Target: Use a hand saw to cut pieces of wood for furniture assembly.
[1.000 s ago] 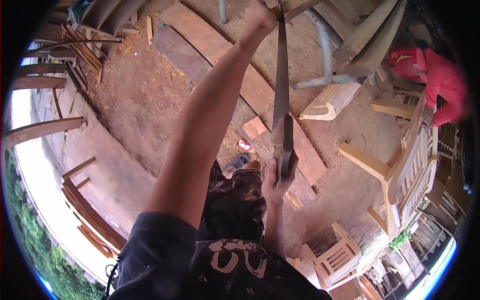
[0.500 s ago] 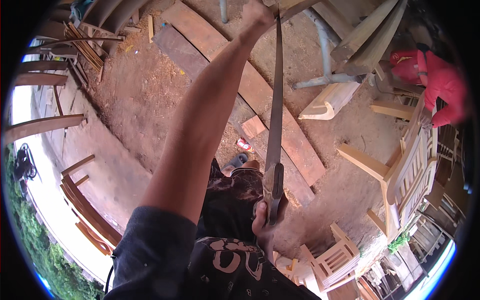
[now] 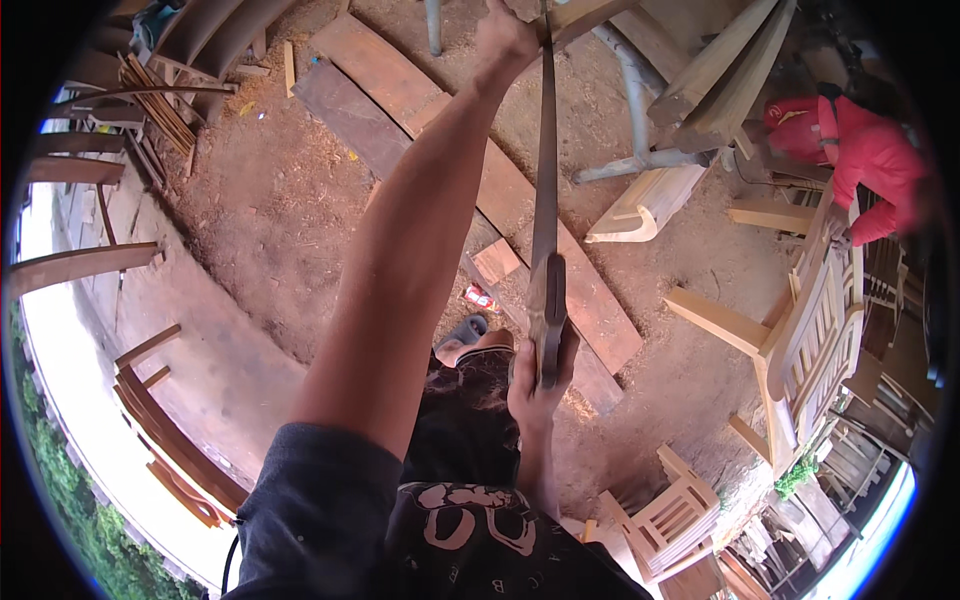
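Observation:
My right hand (image 3: pixel 538 375) is wrapped round the handle of a handsaw (image 3: pixel 545 195), low in front of my body. The saw's long, narrow blade points away from me, its far end meeting a wooden piece (image 3: pixel 588 14) at the top of the view. At the end of my outstretched arm, my left hand (image 3: pixel 506 45) grips that piece just left of the blade. Part of the piece and some of the left fingers are cut off by the upper edge.
Reddish planks (image 3: pixel 590 290) lie diagonally on the sawdust-strewn ground by my sandalled foot (image 3: pixel 468 335). To the right stand a slatted wooden bench frame (image 3: pixel 800 340) and thick timbers (image 3: pixel 735 75) beside grey pipe legs (image 3: pixel 640 120). A person in red (image 3: pixel 860 150) bends over the bench.
My right hand has pushed the saw forward, away from my body. The left hand stays at the wooden piece, and the whole view has shifted slightly.

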{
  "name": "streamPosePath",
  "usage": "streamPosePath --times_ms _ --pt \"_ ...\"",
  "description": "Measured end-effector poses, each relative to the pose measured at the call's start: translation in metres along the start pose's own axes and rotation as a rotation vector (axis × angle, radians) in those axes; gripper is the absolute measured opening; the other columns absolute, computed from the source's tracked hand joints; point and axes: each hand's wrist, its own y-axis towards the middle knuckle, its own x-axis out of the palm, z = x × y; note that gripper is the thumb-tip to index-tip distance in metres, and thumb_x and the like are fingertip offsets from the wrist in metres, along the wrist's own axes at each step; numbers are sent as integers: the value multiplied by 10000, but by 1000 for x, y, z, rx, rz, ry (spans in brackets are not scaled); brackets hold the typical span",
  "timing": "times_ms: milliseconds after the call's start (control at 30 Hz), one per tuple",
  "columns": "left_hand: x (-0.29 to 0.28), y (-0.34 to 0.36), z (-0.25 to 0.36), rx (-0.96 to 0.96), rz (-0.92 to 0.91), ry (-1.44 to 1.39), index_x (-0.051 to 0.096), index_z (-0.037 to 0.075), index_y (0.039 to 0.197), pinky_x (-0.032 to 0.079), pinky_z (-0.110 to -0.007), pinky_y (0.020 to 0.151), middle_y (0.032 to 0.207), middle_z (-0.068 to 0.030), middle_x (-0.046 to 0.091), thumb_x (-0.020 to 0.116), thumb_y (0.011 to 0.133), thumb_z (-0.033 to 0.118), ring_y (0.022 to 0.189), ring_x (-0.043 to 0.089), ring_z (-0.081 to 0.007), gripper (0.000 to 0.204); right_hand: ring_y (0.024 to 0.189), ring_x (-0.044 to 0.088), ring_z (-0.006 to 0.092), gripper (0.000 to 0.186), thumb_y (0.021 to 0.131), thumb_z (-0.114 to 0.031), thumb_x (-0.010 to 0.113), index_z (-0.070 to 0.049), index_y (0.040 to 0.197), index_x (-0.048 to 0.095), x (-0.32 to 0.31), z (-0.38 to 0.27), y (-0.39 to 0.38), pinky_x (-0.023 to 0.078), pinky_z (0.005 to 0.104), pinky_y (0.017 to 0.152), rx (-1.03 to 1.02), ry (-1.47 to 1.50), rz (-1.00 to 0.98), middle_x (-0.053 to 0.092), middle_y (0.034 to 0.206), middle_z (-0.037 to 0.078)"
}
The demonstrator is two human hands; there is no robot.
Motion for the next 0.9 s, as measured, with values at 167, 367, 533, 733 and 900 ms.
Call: streamPosePath --times_ms 167,367,533,733,900 --pt "7 -22 34 -81 -28 36 456 -94 1264 518 -575 883 1068 -389 658 696 883 374 1038 642 -550 649 762 627 132 529 1003 -220 594 29 1437 422 -9 26 -1 476 261 618 63 143 85 666 1079 126" --pt "13 -10 9 48 -81 -36 456 -93 1240 519 -576 855 1032 -396 659 698 891 385 1024 640 -561 639 684 567 171 274 1004 -110 591 -12 1243 503 58 -31 242 483 330 638 -296 -4 69 618 831 125" --pt "10 -16 20 -22 -49 19 455 -92 1203 523 -567 813 1003 -396 659 722 880 357 992 640 -570 614 868 716 209 500 1005 -179 603 23 1429 431 3 12 44 543 338 730 -48 -92 45 704 1036 182" --pt "35 4 -8 1 30 67 437 -66 1116 516 -568 858 972 -349 679 678 850 208 969 650 -547 452 933 726 266 523 998 -160 589 42 1445 407 -15 -9 -2 573 392 847 -130 11 24 696 1111 189" --pt "34 -7 18 -47 -16 40 424 -74 1193 521 -549 903 1016 -376 671 716 843 297 1020 649 -542 589 674 619 213 306 990 -118 609 -14 1261 513 45 -19 236 504 346 645 -313 -30 72 634 795 157"
